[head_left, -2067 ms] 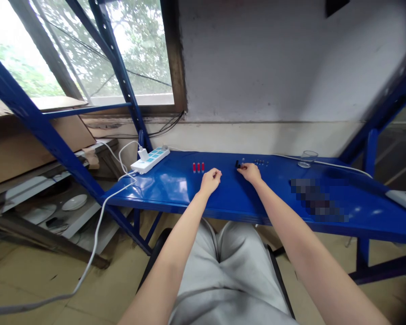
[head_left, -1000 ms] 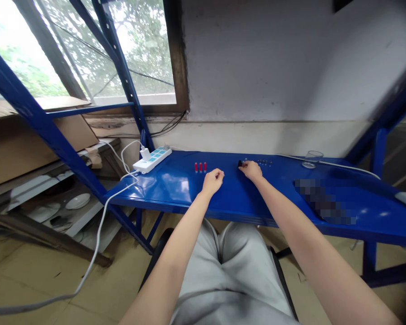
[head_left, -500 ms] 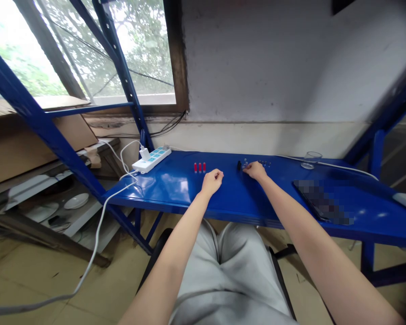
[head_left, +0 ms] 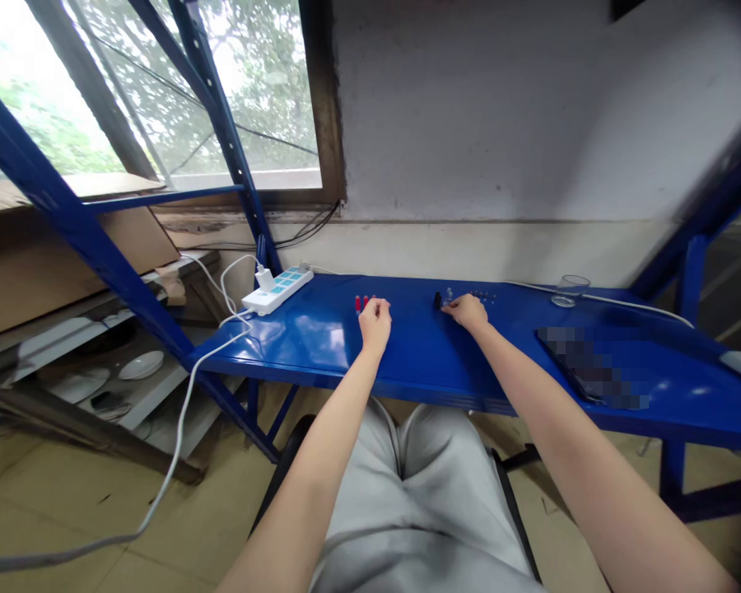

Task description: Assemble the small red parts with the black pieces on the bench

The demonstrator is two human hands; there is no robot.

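At the row of small red-topped clear tubes (head_left: 357, 305), my left hand (head_left: 375, 326) has its fingers drawn together and partly covers the row's right end. Whether a tube or anything else is between those fingers is hidden. My right hand (head_left: 469, 312) rests low over the blue table (head_left: 309, 350), its fingertips closed together beside a small black object (head_left: 437, 300). What they pinch is too small to make out. Just behind those fingertips lie tiny clear pieces (head_left: 449, 293), and more small bits (head_left: 487, 296) are scattered beyond the hand.
A white power strip (head_left: 279, 291) with a plugged-in adapter stands at the table's left end, its cable hanging down. Toward the right are a clear glass cup (head_left: 569, 291), a thin white cable (head_left: 636, 306) and a dark flat device (head_left: 584, 371), partly blurred out.
My left hand has moved left and slightly forward, and now covers part of the red-topped row. My right hand stays nearly in place beside the black object.
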